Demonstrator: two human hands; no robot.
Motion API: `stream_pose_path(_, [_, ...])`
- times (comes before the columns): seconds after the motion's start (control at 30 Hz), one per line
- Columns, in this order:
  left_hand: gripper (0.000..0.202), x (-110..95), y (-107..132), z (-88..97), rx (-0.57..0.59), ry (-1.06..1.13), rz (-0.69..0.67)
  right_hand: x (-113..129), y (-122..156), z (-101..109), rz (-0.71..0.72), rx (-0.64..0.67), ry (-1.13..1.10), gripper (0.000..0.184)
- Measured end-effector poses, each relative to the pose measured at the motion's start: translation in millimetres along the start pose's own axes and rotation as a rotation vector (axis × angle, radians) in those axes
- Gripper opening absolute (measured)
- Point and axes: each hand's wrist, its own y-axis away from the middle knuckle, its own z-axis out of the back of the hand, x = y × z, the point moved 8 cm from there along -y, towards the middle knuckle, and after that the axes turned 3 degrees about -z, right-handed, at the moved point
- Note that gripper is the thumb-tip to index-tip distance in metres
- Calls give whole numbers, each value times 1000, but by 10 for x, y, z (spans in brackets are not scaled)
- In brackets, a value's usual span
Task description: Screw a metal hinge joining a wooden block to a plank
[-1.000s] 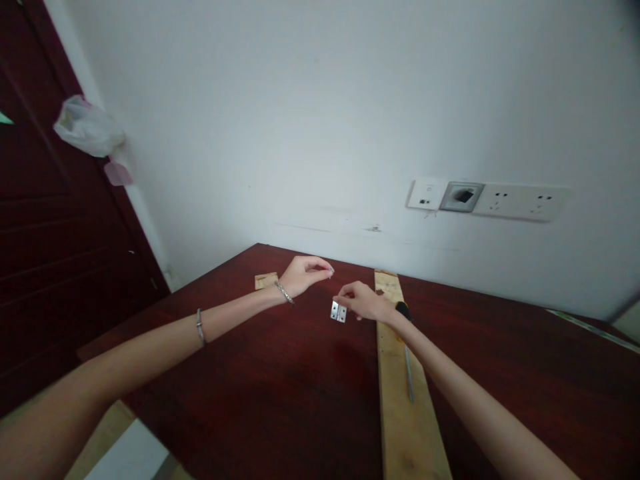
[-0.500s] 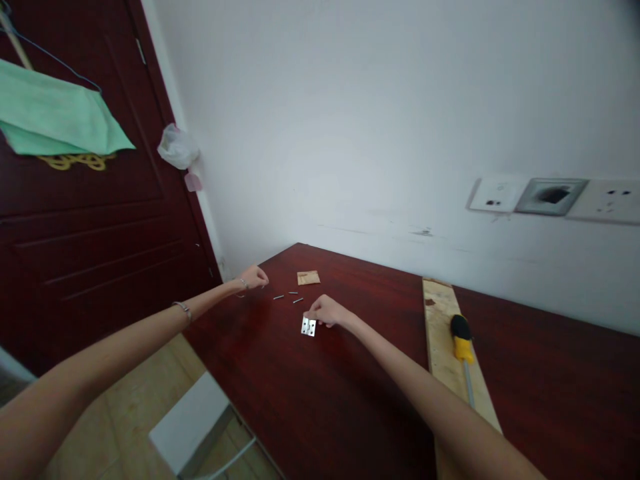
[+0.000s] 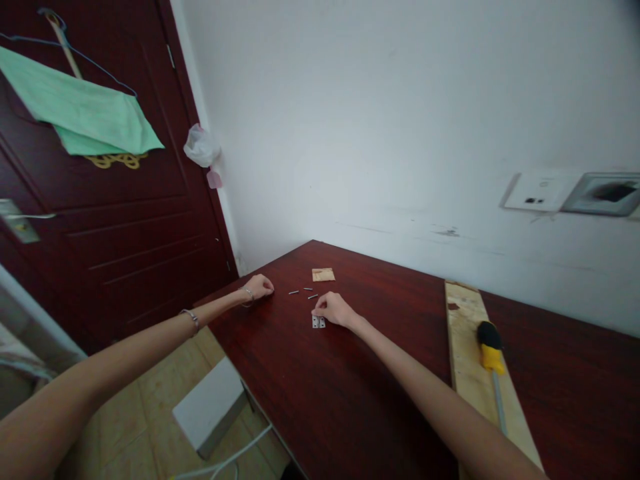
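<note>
Head view: the right hand (image 3: pixel 336 309) pinches a metal hinge (image 3: pixel 319 323) low at the table (image 3: pixel 400 300), near three screws (image 3: pixel 308 289). The left hand (image 3: pixel 260 287) is curled; whether it pinches anything, I cannot tell. A screwdriver (image 3: pixel 491 357) lies on a wooden plank (image 3: pixel 466 373).

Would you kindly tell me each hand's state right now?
Left hand: curled closed; whether it holds anything cannot be told.
Right hand: closed, holding the metal hinge.

The table (image 3: pixel 390 300) lies free between the right hand (image 3: pixel 336 309) and board (image 3: pixel 465 360); three screws (image 3: pixel 293 292) clutter the gap towards the left hand (image 3: pixel 261 286); the wall (image 3: pixel 375 133) blocks the far side.
</note>
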Motion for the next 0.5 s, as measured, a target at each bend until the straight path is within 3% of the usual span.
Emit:
stream_pose_path(0.3, [34,17,241,152,-26,-20,5,140,121,84,24,-8,158,18])
stream_pose_path(0.4, [35,103,407,298,6,-32,2,137,301,306,40,-35,245,19])
stream_pose_path(0.5, [39,285,647,503,80,-77,24,30,594,685,32,-104,362,20])
